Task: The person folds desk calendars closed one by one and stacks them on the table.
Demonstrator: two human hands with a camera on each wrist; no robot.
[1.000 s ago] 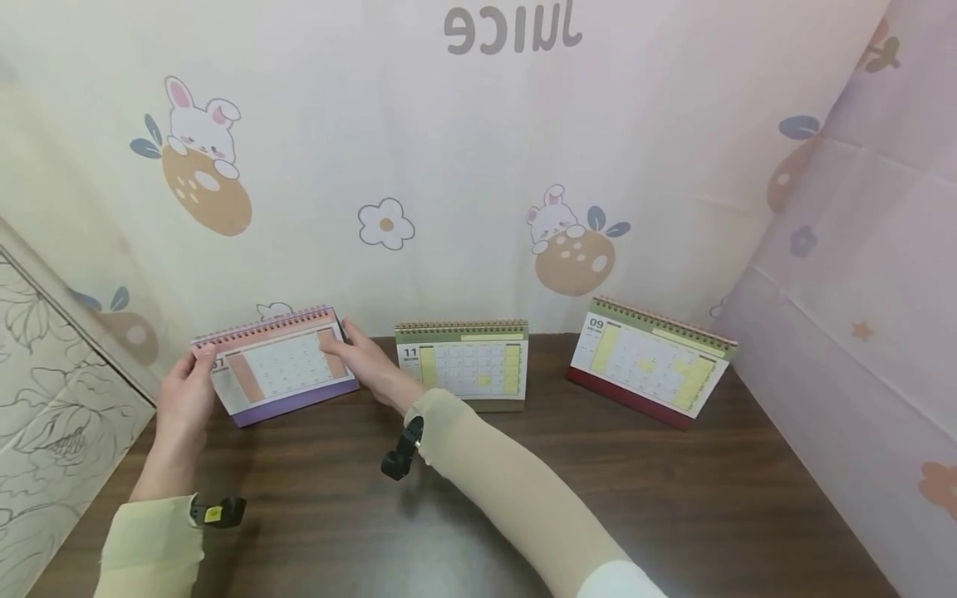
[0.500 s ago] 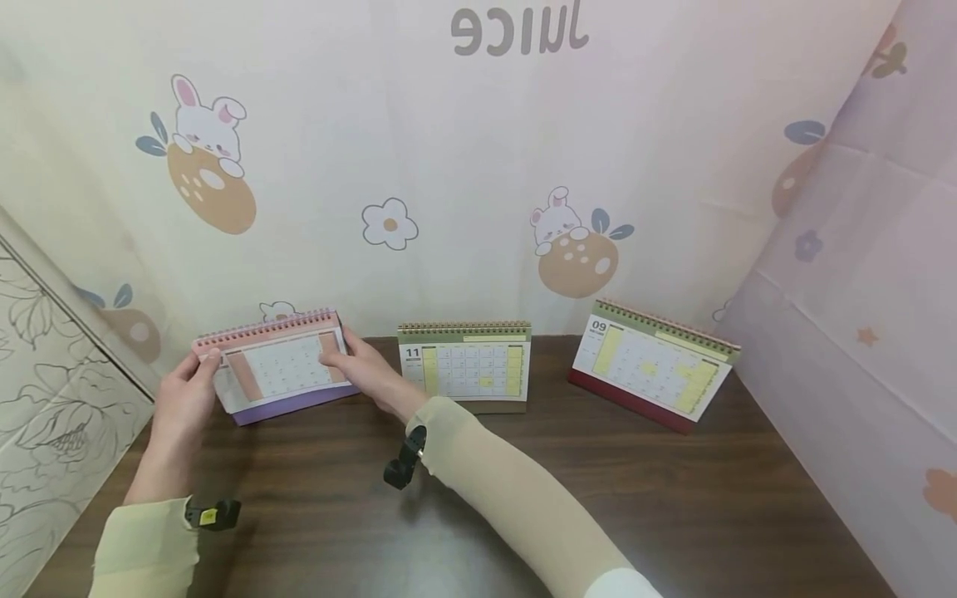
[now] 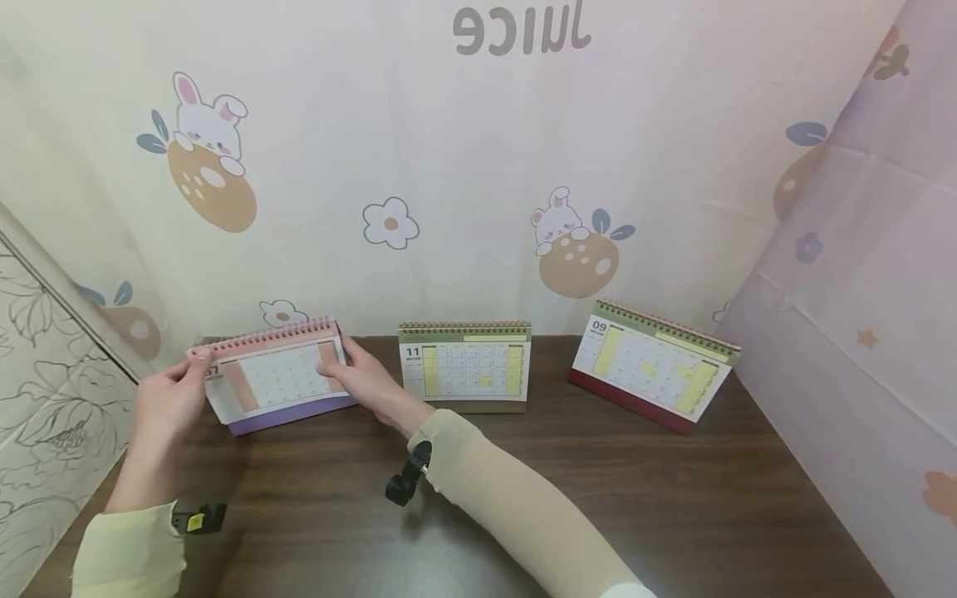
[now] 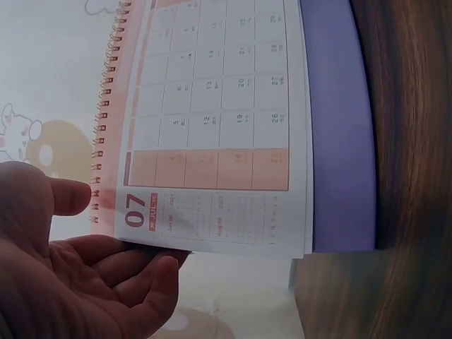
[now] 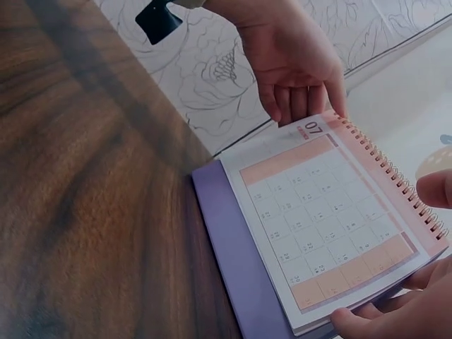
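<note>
A pink-topped desk calendar (image 3: 287, 374) showing month 07 leans on its purple base at the table's left. My left hand (image 3: 166, 407) holds its left side, thumb at the upper corner and the other fingers along the side edge. In the left wrist view those fingers (image 4: 134, 272) curl against the card's edge beside the 07. My right hand (image 3: 370, 382) grips the opposite side, with the thumb on the front page and the other fingers mostly hidden behind. A green-topped calendar (image 3: 463, 370) marked 11 stands right beside my right hand.
Farther right stands another green-topped calendar (image 3: 650, 365) marked 09, angled on a dark red base. A printed curtain (image 3: 463, 166) hangs close behind all three. The brown wooden table (image 3: 673, 507) stretches toward me, with a floral panel (image 3: 52, 432) along its left side.
The pink-topped calendar has shifted slightly left and toward me, with both hands on it. The left thumb has slid off the 07 onto the corner. The other two calendars stay put.
</note>
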